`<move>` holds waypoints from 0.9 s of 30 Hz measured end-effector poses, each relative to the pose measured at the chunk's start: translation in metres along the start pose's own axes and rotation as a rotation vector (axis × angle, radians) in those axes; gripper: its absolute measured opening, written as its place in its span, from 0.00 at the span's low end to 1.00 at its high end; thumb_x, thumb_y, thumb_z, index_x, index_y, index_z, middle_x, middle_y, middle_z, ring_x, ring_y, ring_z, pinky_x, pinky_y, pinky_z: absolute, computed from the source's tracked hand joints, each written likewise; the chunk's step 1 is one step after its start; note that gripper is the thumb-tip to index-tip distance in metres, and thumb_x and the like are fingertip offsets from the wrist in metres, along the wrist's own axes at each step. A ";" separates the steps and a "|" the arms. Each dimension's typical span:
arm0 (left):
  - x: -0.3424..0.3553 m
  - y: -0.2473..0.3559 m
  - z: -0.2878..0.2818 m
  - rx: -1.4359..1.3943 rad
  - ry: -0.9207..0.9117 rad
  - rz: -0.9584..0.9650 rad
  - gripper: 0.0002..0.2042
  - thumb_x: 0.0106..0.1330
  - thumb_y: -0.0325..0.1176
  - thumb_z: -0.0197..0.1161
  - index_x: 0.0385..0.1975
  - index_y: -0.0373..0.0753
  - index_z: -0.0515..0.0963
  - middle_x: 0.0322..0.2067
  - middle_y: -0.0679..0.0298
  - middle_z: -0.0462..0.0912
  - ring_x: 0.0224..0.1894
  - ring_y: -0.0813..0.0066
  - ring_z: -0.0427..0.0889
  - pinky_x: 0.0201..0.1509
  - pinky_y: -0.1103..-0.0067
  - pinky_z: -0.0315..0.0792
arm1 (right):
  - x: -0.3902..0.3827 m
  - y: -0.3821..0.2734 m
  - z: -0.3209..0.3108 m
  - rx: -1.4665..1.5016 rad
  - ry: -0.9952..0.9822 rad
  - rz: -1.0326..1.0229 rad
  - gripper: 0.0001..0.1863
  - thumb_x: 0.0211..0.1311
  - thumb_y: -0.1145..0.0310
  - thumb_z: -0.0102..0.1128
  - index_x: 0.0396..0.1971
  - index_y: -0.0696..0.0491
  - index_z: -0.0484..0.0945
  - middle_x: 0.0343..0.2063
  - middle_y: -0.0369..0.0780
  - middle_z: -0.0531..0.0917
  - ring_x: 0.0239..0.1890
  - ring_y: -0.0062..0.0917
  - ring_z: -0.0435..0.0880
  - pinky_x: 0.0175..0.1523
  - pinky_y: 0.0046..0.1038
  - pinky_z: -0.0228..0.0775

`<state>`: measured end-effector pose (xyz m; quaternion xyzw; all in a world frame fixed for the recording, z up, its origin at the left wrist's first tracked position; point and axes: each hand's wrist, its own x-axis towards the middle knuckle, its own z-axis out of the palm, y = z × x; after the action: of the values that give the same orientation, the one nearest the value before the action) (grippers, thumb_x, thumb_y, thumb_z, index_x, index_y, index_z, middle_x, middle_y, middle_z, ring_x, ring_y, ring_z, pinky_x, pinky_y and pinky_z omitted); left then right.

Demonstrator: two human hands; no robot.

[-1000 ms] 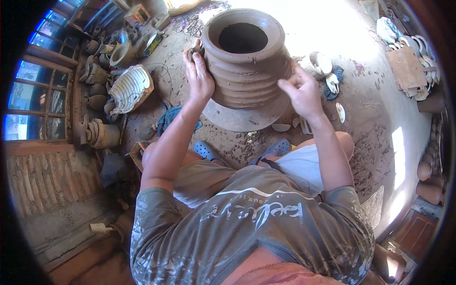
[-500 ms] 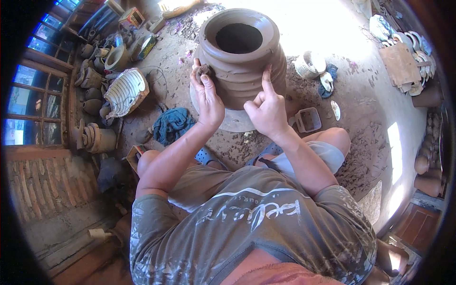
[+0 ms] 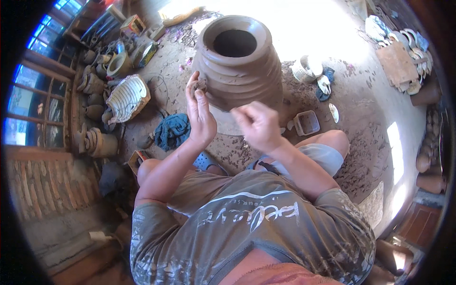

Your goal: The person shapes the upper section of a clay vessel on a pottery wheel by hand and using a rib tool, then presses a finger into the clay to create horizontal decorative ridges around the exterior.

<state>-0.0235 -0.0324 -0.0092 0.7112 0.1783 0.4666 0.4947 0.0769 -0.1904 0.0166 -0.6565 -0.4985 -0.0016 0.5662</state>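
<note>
A large wet clay pot [image 3: 244, 80] with a wide rim and ridged walls stands upright in front of me on a round grey base [image 3: 224, 122]. My left hand [image 3: 203, 118] is raised by the pot's left side, its thumb and fingers closed on a small lump of clay [image 3: 201, 85]. Whether the lump touches the wall I cannot tell. Low in front of the pot, my right hand [image 3: 260, 126] is curled and slightly blurred by motion. Its fingers are bent in, hiding whatever may be in them, and it appears apart from the wall.
A dark teal cloth [image 3: 172, 130] and a ribbed white mould [image 3: 128, 97] lie to the left. On the right are a clear plastic tub [image 3: 307, 122] and a clay-smeared bucket [image 3: 305, 69]. Several pots line the left wall below the window [image 3: 38, 104]. Clay scraps litter the floor.
My right hand has come away from the pot's front wall toward me, and its extended index finger has curled in. My left hand has shifted slightly down and left, keeping the clay lump.
</note>
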 end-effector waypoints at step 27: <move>0.034 -0.030 0.023 0.066 0.142 -0.074 0.28 0.87 0.42 0.43 0.76 0.26 0.55 0.71 0.40 0.69 0.72 0.47 0.71 0.76 0.62 0.62 | 0.089 0.023 0.001 -0.529 -0.051 -0.517 0.04 0.56 0.75 0.75 0.31 0.50 0.88 0.27 0.36 0.83 0.22 0.28 0.84 0.28 0.30 0.77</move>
<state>0.0192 -0.0065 -0.0207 0.6850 0.2547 0.4911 0.4740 0.1364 -0.1282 0.0494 -0.6324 -0.6442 -0.2568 0.3452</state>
